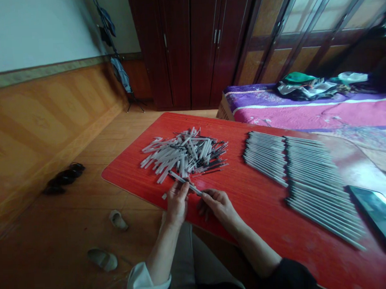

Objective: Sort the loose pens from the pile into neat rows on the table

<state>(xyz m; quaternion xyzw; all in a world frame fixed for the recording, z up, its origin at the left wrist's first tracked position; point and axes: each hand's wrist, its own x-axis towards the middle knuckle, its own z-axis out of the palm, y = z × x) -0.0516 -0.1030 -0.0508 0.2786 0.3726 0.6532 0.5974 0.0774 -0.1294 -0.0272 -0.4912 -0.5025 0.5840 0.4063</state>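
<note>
Both my hands meet over the near edge of a red table (254, 210). My left hand (176, 202) pinches one end of a thin white pen (185, 182), and my right hand (218, 204) grips its other end. Just beyond my hands lies a loose pile of white pen barrels and dark refills (185, 153). To the right, several finished pens lie side by side in two neat rows (306, 177).
A dark phone or tablet (379, 214) lies at the table's right end. A bed with a pink and purple cover (307, 110) stands behind. On the wooden floor to the left are slippers (103, 258) and dark shoes (63, 177). A dark wardrobe (191, 45) fills the back.
</note>
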